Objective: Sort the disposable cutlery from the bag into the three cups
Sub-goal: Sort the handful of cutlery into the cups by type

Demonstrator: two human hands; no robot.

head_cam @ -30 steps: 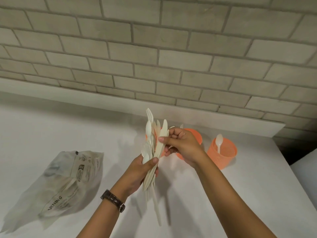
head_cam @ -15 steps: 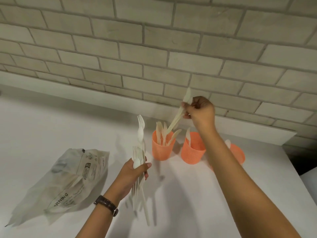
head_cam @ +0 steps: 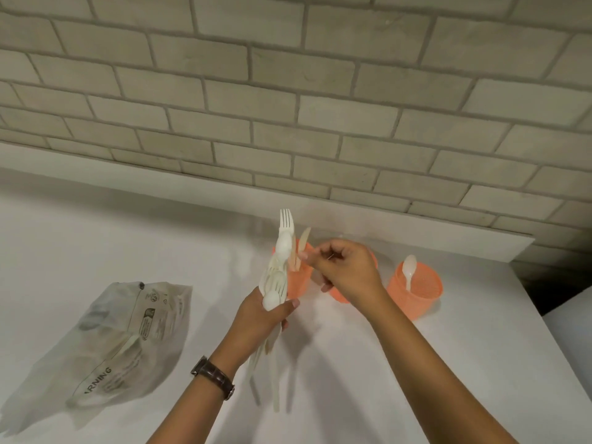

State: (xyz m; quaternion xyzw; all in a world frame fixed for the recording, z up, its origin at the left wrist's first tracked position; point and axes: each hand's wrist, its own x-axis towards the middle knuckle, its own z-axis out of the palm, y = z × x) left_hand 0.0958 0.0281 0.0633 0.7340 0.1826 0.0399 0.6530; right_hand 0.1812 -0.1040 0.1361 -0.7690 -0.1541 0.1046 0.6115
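My left hand is shut on a bundle of white disposable cutlery, held upright with a fork on top and spoon bowls showing. My right hand hovers just right of the bundle's top, fingers loosely curled, with nothing visible in them. Three orange mesh cups stand behind. The left cup holds knives. The middle cup is mostly hidden by my right hand. The right cup holds one white spoon. The plastic bag lies crumpled at the left, with some pieces inside.
Everything sits on a white counter against a brick wall with a low white ledge. The counter's right edge drops off beside the right cup. A watch is on my left wrist.
My right hand lifted a knife out of the bundle and carried it over the left cup, then came back down beside the bundle without it. My left hand stayed put, still gripping the bundle.
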